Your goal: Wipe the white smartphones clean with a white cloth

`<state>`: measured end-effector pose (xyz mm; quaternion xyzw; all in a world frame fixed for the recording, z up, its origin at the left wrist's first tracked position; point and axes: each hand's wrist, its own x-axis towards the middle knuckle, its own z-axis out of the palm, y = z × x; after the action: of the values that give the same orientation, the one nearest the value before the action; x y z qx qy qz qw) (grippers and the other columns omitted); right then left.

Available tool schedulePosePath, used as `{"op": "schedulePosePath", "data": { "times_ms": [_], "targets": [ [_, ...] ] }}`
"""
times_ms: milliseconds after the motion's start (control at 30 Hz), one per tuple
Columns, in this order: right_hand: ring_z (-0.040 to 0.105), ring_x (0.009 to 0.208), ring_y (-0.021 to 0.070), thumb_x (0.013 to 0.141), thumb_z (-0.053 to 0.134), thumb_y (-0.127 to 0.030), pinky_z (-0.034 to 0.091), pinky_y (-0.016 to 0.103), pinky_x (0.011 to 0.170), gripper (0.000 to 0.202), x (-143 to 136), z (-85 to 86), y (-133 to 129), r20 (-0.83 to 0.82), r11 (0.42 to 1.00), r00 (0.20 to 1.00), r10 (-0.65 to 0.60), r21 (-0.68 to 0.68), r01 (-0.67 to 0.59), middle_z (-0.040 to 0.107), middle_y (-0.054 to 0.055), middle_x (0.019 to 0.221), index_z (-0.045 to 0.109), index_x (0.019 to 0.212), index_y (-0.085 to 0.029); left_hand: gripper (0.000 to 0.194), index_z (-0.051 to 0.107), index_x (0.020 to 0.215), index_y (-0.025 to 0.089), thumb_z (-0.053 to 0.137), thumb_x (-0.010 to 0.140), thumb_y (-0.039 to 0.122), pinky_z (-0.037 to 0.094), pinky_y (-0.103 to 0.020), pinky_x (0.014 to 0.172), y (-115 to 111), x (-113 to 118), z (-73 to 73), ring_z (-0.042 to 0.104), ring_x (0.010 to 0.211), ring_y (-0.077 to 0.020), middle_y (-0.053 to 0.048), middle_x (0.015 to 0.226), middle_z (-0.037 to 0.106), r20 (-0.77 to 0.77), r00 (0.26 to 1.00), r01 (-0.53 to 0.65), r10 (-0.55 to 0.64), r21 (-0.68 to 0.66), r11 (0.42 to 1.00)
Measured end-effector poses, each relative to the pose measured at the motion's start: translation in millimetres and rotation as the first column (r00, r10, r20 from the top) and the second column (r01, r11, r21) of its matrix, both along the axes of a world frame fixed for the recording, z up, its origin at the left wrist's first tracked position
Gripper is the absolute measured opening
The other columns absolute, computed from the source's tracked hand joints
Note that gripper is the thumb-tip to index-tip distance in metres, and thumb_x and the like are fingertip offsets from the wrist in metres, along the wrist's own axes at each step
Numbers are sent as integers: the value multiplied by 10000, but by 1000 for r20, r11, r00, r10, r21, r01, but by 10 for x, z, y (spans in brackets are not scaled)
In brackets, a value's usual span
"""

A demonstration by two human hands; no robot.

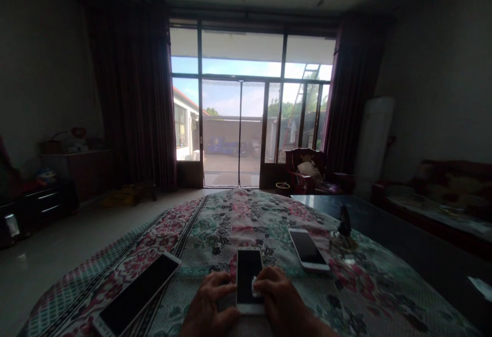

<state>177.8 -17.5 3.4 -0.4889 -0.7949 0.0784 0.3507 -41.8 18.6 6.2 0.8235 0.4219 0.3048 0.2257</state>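
In the head view, a white smartphone (249,280) with a dark screen lies face up on the patterned tablecloth (215,224). My left hand (211,301) holds it at its left edge, the fingers against its side and the thumb near the lower corner. A small white wad (254,287), perhaps tissue or cotton, is pinched in my right hand (279,296) and pressed on the right side of the screen. Beyond my right hand lies a second white smartphone (308,249). A third, larger-looking smartphone (137,293) rests slanted to the left of my left hand.
A dark figurine (345,220) on a clear base stands on the right of the table. Behind it is a dark glossy surface (369,214). Farther off are a wooden armchair (305,165), a sofa (442,193), a low cabinet (42,206) and a bright glass door (240,132).
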Motion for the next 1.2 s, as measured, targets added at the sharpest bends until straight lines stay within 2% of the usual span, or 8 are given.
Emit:
{"op": "schedulePosePath", "data": {
  "times_ms": [133,233,300,467,700,867,1000,1200],
  "targets": [
    [566,877,184,879,465,-264,446,293,783,244,65,-191,-157,83,992,989,125,9,-127,649,54,908,709,892,-261,443,731,1020,362,721,609,198,425,-394,1038,-17,6,21,533,1183,-280,-16,1191,665,8,1000,-2,2,-33,999],
    [569,859,181,896,471,-308,450,281,757,250,125,-318,-157,136,990,980,143,-4,-144,649,56,893,716,875,-268,472,729,1025,363,722,589,182,433,-375,1028,-2,15,16,540,1171,-276,-6,1177,672,13,1000,12,-11,-26,1000],
    [573,859,177,911,442,-298,451,274,753,272,134,-333,-142,127,991,983,132,-1,-133,644,61,891,711,900,-262,468,731,1028,353,721,590,187,438,-361,1023,11,20,4,545,1161,-271,-6,1172,675,20,1000,13,-13,-9,1000],
    [587,859,180,882,459,-259,450,278,756,247,31,-146,-122,46,996,995,86,-10,-86,636,71,893,704,888,-231,411,748,1000,301,703,614,169,423,-362,1034,11,28,6,536,1157,-265,-28,1167,671,26,1000,7,-8,6,1000],
    [582,825,164,858,462,-177,440,259,736,240,-77,62,-87,-49,997,999,15,-75,-18,633,58,868,698,869,-214,393,740,1018,307,678,653,176,423,-355,1020,-6,27,-1,527,1143,-255,-24,1155,666,27,1000,5,-5,-3,1000],
    [550,876,167,911,425,-205,415,275,788,253,-49,119,-140,60,998,997,56,-40,-54,615,48,895,677,891,-225,351,736,1021,322,664,697,208,414,-367,1022,-53,29,51,530,1137,-245,-13,1152,670,69,998,13,-13,-12,1000],
    [534,865,158,908,442,-195,402,268,782,230,-94,108,-149,105,996,991,84,-39,-81,603,33,885,666,864,-227,291,758,962,285,646,708,197,414,-390,1025,-65,43,88,546,1128,-250,-33,1139,684,76,997,-16,16,-13,1000],
    [524,859,153,889,472,-174,401,266,800,204,-316,57,-24,123,995,988,97,-32,-94,608,28,897,660,826,-222,315,742,978,169,661,673,162,427,-387,1040,-14,43,-42,567,1138,-260,-93,1156,686,108,987,-124,119,43,991]
  ]
}}
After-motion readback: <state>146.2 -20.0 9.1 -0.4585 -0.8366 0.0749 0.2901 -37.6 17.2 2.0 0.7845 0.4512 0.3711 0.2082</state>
